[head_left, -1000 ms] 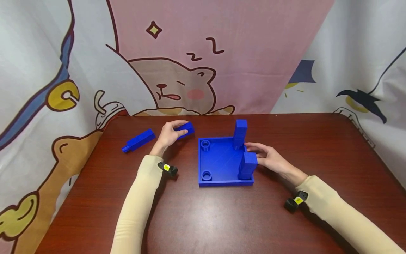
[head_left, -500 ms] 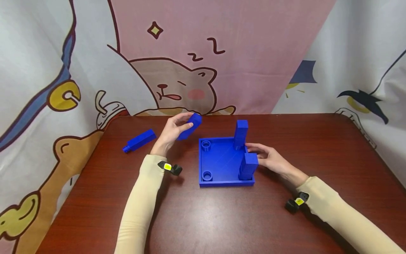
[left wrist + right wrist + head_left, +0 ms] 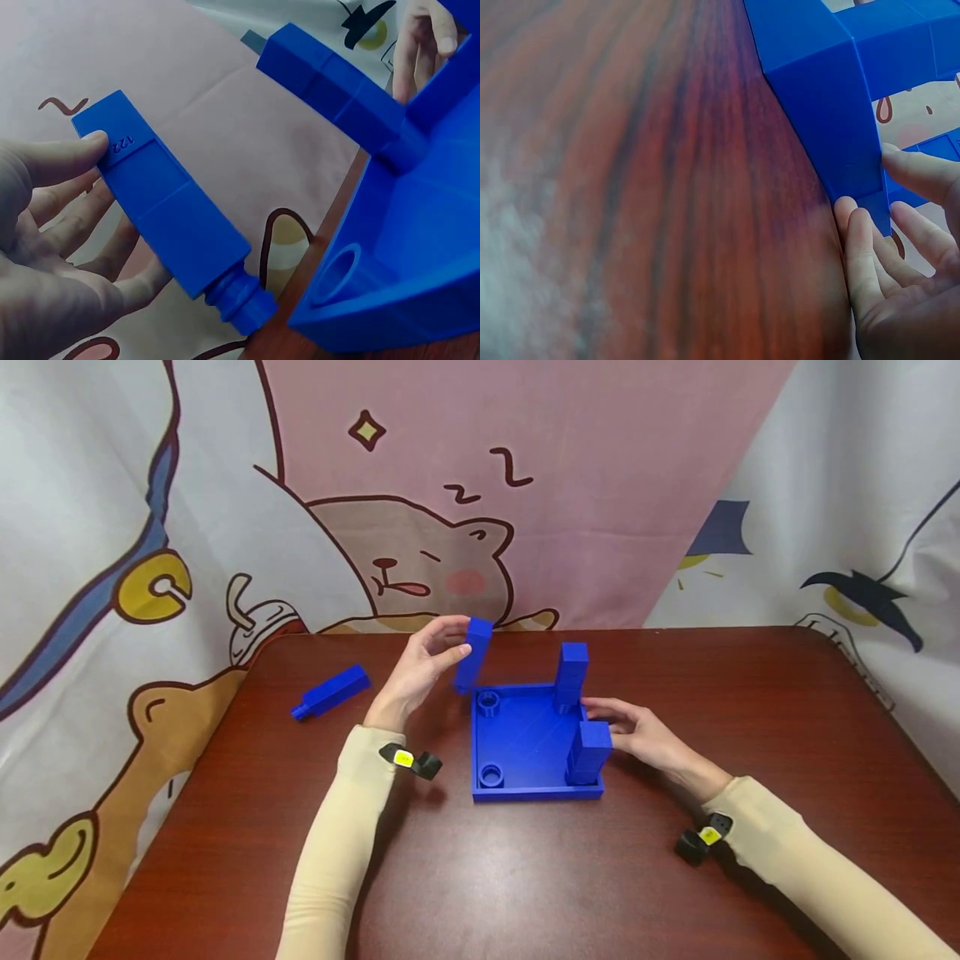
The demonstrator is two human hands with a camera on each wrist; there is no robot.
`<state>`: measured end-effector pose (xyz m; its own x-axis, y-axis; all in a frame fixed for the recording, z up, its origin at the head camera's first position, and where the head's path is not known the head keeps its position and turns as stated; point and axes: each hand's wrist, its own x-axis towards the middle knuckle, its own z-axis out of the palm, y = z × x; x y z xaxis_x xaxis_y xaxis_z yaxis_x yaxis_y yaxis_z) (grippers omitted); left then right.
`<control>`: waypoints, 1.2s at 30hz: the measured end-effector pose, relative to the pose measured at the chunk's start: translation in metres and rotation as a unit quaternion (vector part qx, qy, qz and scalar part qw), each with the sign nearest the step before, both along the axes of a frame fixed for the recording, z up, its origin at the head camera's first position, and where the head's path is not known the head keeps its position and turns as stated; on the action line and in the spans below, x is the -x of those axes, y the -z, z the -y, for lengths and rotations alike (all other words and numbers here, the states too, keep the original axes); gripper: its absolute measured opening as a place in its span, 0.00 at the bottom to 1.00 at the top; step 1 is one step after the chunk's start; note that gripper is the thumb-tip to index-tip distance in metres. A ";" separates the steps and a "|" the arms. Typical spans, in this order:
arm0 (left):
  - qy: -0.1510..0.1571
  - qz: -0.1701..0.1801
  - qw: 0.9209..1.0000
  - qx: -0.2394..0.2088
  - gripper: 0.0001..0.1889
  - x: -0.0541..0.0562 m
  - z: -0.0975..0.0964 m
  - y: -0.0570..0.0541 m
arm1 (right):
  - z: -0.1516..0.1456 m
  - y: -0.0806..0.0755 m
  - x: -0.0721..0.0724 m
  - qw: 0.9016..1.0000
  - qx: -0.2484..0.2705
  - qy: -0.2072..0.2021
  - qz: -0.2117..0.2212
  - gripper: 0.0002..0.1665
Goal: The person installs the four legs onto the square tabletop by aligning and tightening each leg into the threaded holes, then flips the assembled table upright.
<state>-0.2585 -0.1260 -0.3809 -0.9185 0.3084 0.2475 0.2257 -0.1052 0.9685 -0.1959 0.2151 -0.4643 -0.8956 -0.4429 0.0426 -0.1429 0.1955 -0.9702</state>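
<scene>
My left hand point(image 3: 418, 675) pinches a blue square leg point(image 3: 474, 656) between thumb and fingers, held close to upright beside the far left corner of a blue square tray point(image 3: 536, 794). In the left wrist view the leg point(image 3: 169, 199) has a ridged round peg pointing down toward the tray's round socket point(image 3: 339, 274). My right hand point(image 3: 639, 737) holds the tray's right side wall, thumb at the rim and fingers along the outside. Two similar legs, a far one point(image 3: 572, 675) and a near one point(image 3: 588, 750), stand upright in the tray's right corners. The near left corner has a bare socket point(image 3: 491, 775).
Another blue leg point(image 3: 333, 691) lies on the brown table point(image 3: 480, 877) at the left, its peg toward me. A printed cloth point(image 3: 600, 527) hangs behind the table's far edge.
My left hand has lifted the leg off the table, turned it toward upright and carried it right, toward the tray's far left corner. The right hand keeps its place on the tray.
</scene>
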 end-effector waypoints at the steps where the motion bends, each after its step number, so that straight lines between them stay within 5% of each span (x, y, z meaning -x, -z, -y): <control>1: 0.003 0.000 1.000 -0.003 0.20 0.000 -0.001 0.000 | 0.000 0.000 0.000 1.000 0.001 -0.001 0.000 0.32; 16: 0.047 0.053 0.993 -0.096 0.22 -0.003 -0.009 0.017 | 0.000 -0.001 -0.002 1.000 0.002 0.001 0.012 0.32; 23: 0.061 0.040 0.995 -0.061 0.20 -0.007 -0.010 0.026 | 0.000 -0.001 -0.002 1.000 -0.004 -0.001 0.009 0.32; 36: 0.084 0.070 0.993 -0.041 0.22 -0.010 -0.002 0.035 | 0.000 -0.001 -0.002 1.000 0.003 -0.002 0.005 0.32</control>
<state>-0.2480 -0.1244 -0.4155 -0.8828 0.4450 0.1509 0.0614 -0.2091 0.9760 -0.1936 0.2154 -0.4629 -0.8941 -0.4464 0.0364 -0.1345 0.1899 -0.9725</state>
